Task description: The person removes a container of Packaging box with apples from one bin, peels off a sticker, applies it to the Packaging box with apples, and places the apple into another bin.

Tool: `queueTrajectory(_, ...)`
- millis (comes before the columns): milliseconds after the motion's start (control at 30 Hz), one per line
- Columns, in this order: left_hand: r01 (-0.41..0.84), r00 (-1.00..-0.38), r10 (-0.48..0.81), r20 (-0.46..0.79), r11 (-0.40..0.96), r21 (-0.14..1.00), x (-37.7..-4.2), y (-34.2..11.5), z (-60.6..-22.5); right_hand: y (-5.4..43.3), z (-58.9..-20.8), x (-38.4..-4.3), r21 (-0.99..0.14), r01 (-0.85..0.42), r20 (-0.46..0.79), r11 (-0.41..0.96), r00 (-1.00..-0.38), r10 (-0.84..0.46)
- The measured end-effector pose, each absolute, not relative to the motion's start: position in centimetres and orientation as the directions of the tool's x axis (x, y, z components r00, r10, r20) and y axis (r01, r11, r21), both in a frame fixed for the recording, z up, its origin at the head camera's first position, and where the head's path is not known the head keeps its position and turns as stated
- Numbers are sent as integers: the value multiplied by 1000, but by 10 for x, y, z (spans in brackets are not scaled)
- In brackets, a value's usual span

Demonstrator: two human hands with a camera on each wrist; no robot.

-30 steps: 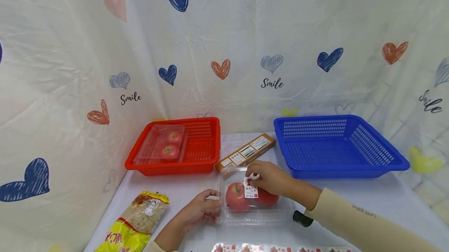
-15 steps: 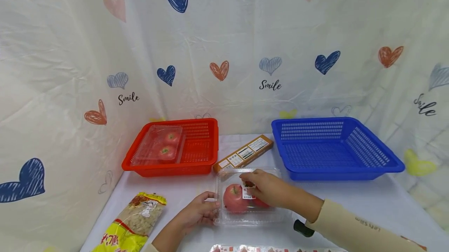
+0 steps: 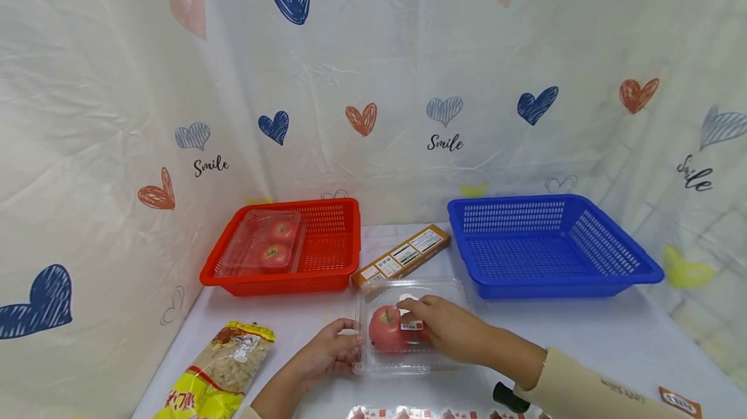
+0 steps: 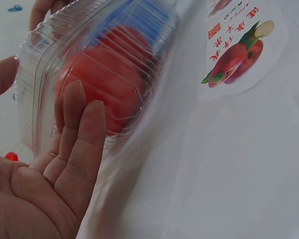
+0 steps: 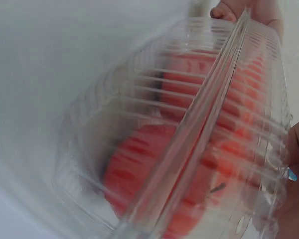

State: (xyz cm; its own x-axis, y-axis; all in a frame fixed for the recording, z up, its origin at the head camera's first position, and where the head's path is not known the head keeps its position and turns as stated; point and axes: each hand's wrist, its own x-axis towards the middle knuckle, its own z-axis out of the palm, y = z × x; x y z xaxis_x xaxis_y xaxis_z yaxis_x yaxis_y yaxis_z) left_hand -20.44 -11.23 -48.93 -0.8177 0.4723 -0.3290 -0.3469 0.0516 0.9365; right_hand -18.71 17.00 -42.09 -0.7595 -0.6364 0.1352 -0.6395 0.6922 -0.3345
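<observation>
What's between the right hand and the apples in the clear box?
The lid of the clear box, closed over the apples, and a white label partly hidden by the right hand. Nothing else visible.

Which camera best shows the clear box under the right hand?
The head view: it shows nearly the whole clear box from above, though the right hand covers part of it. The left wrist view shows one end close up, partly behind the left hand; the right wrist view shows a blurred side close up.

Right grip (image 3: 446, 328) lower over label (image 3: 412, 325), covering more; orange item (image 3: 679, 401) emerged beside sleeve (image 3: 595, 386).
</observation>
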Motion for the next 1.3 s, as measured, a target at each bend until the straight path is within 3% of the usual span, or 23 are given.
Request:
queueTrajectory(300,-352,-814,477,-331,49,935,-206,-114,-490,174,-423,-177,-319,-711,240,626,-700,-673)
queueTrajectory(700,-355,-814,473,-339,58,933,-206,-113,-488,197,-423,-170,-295,-676,212,675,-735,-644)
queueTrajectory(900,-352,-812,477,-336,58,934,-205,-114,-485,202,-423,-177,-332,-621,160,710,-779,-606)
queueTrajectory(1300,-339,-813,498,-301,15,941,-204,-115,-490,196,-422,-196,-356,-588,153,727,-804,-575)
